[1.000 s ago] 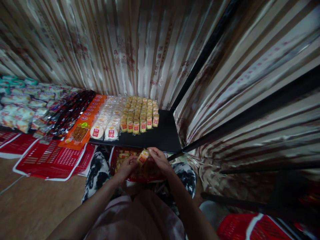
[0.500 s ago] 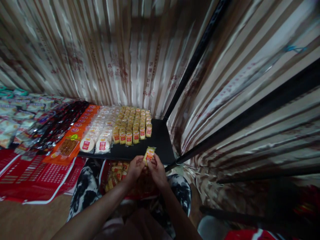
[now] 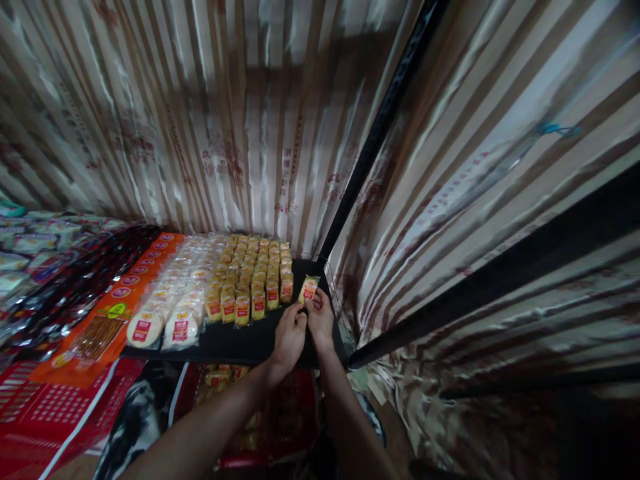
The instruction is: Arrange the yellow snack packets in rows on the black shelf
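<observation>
A small yellow snack packet point(image 3: 309, 288) with a red and white label is held over the black table point(image 3: 235, 339), just right of the rows of like packets point(image 3: 250, 273). My right hand point(image 3: 321, 317) pinches its lower right part between thumb and fingers. My left hand point(image 3: 290, 337) is closed, with its fingertips at the packet's lower left corner. The packets on the table stand upright in several close rows, labels facing me. Below the table edge, a red basket point(image 3: 303, 400) between my legs holds more yellow packets point(image 3: 220, 378), partly hidden by my left forearm.
Left of the rows lie clear packs of round white crackers point(image 3: 180, 327), an orange pack of sticks point(image 3: 97, 337) and dark shiny packs point(image 3: 80, 287). A red basket point(image 3: 45, 407) stands at lower left. Black poles point(image 3: 380, 127) and a striped curtain point(image 3: 235, 120) border the table.
Both hands have moved forward with the packet, from above the basket to over the table beside the right end of the rows. The camera view has shifted a little.
</observation>
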The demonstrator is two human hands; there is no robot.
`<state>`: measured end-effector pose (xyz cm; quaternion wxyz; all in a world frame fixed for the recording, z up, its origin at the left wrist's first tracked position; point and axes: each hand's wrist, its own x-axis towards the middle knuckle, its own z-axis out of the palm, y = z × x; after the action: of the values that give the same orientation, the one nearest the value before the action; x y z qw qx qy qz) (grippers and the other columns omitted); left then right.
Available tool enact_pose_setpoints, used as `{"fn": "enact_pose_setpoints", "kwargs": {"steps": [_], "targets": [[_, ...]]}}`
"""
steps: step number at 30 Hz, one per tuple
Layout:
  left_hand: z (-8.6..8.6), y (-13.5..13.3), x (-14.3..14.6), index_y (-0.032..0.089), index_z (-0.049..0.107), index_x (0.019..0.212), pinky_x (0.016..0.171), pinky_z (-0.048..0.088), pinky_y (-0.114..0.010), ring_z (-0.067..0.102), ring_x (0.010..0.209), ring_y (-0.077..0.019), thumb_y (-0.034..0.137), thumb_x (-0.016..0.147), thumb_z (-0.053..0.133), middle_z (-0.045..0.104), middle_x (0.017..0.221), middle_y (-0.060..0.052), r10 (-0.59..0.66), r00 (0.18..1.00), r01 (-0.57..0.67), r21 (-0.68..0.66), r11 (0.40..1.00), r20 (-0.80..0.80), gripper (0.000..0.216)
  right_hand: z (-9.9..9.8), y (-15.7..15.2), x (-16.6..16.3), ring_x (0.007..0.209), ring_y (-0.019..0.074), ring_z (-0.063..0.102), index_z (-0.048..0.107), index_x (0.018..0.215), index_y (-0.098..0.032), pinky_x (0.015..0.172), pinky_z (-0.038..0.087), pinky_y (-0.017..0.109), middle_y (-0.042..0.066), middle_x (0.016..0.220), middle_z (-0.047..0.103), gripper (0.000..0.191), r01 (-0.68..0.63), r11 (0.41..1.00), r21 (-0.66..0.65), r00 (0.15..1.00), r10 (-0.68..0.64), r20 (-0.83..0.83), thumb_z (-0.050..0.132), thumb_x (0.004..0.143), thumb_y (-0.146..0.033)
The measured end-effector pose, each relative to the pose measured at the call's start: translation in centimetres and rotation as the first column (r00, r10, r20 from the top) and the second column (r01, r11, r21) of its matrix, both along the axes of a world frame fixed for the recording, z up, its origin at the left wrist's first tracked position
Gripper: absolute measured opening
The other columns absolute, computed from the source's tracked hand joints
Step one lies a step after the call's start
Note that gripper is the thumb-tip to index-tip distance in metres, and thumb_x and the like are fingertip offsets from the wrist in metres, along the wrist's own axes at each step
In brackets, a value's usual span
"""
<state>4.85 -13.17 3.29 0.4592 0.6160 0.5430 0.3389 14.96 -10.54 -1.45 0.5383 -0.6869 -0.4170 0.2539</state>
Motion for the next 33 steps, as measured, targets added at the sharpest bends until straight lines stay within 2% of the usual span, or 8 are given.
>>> {"fn": "enact_pose_setpoints", "kwargs": {"steps": [3, 6, 10, 15, 21, 26, 30, 33], "targets": [[0.0, 2.7, 2.0, 0.014, 0.048, 0.124, 0.109, 0.025, -0.033, 0.040, 0.126, -0.0183, 0.025, 0.086, 0.038, 0.046, 0.135, -0.010, -0.053, 0.986, 0.066, -0.077, 0.995, 0.159, 0.041, 0.3, 3.1, 1.3, 0.095, 0.0194, 0.060, 0.037, 0.125, -0.016, 0.082, 0.048, 0.033, 0.011, 0.106, 0.061, 0.046, -0.003, 0.999, -0.037, 0.995, 0.006, 0.096, 0.038, 0.081, -0.030], [-0.1, 5.0, 3.5, 0.015, 0.043, 0.129, 0.110, 0.024, -0.034, 0.034, 0.130, -0.0193, 0.032, 0.087, 0.037, 0.041, 0.139, -0.009, -0.038, 0.962, 0.073, -0.121, 0.990, 0.272, 0.046, 0.2, 5.9, 2.5, 0.094, 0.0204, 0.060, 0.036, 0.128, -0.018, 0.081, 0.047, 0.034, 0.010, 0.105, 0.062, 0.048, -0.023, 0.994, -0.110, 0.982, 0.043, 0.185, 0.036, 0.082, -0.028], [-0.8, 6.9, 4.3, 0.014, 0.038, 0.133, 0.110, 0.022, -0.033, 0.031, 0.132, -0.0187, 0.035, 0.087, 0.036, 0.036, 0.142, -0.010, -0.008, 0.955, 0.055, -0.149, 0.987, 0.296, 0.050, -0.5, 9.2, 3.5, 0.094, 0.0197, 0.060, 0.036, 0.129, -0.019, 0.082, 0.046, 0.034, 0.009, 0.106, 0.062, 0.048, -0.022, 0.994, -0.107, 0.965, 0.049, 0.257, 0.036, 0.082, -0.029], [-1.9, 7.8, 4.6, 0.016, 0.033, 0.136, 0.112, 0.018, -0.033, 0.024, 0.135, -0.0172, 0.033, 0.088, 0.036, 0.029, 0.146, -0.007, 0.008, 0.952, 0.050, -0.179, 0.983, 0.308, 0.051, -0.9, 12.3, 3.6, 0.093, 0.0181, 0.061, 0.045, 0.117, -0.019, 0.082, 0.047, 0.031, 0.008, 0.105, 0.063, 0.039, 0.044, 0.991, -0.128, 0.966, -0.010, 0.258, 0.041, 0.080, -0.031], [-2.0, 7.7, 4.4, 0.018, 0.036, 0.134, 0.113, 0.016, -0.033, 0.020, 0.136, -0.0182, 0.037, 0.088, 0.036, 0.032, 0.144, -0.007, 0.010, 0.944, 0.045, -0.160, 0.986, 0.330, 0.050, -0.8, 14.0, 3.0, 0.092, 0.0170, 0.060, 0.045, 0.109, -0.023, 0.081, 0.045, 0.029, 0.005, 0.101, 0.064, 0.029, 0.055, 0.982, -0.182, 0.964, -0.005, 0.265, 0.041, 0.081, -0.030], [-1.7, 7.6, 4.2, 0.018, 0.038, 0.133, 0.112, 0.016, -0.034, 0.021, 0.136, -0.0190, 0.036, 0.088, 0.035, 0.038, 0.141, -0.007, -0.001, 0.937, 0.052, -0.136, 0.989, 0.349, 0.049, -1.1, 15.0, 2.9, 0.084, 0.0166, 0.058, 0.051, 0.092, -0.022, 0.079, 0.045, 0.028, 0.004, 0.092, 0.062, 0.018, -0.001, 0.991, -0.135, 0.947, 0.044, 0.317, 0.041, 0.081, -0.031], [-2.1, 8.1, 4.4, 0.016, 0.038, 0.133, 0.113, 0.014, -0.034, 0.018, 0.136, -0.0186, 0.032, 0.087, 0.035, 0.037, 0.141, -0.008, 0.014, 0.952, 0.027, -0.130, 0.991, 0.305, 0.049, -1.3, 15.3, 2.8, 0.091, 0.0195, 0.054, 0.055, 0.092, -0.020, 0.084, 0.042, 0.031, 0.007, 0.093, 0.059, 0.022, 0.037, 0.993, -0.111, 0.895, 0.016, 0.446, 0.041, 0.081, -0.033], [-2.5, 8.3, 4.6, 0.015, 0.036, 0.134, 0.113, 0.011, -0.033, 0.016, 0.137, -0.0180, 0.030, 0.086, 0.034, 0.035, 0.143, -0.008, -0.002, 0.958, 0.036, -0.112, 0.993, 0.288, 0.050, -1.6, 15.3, 2.8, 0.090, 0.0197, 0.055, 0.056, 0.097, -0.020, 0.079, 0.043, 0.030, 0.008, 0.095, 0.059, 0.026, 0.047, 0.988, -0.148, 0.889, 0.026, 0.457, 0.041, 0.082, -0.036]]}}
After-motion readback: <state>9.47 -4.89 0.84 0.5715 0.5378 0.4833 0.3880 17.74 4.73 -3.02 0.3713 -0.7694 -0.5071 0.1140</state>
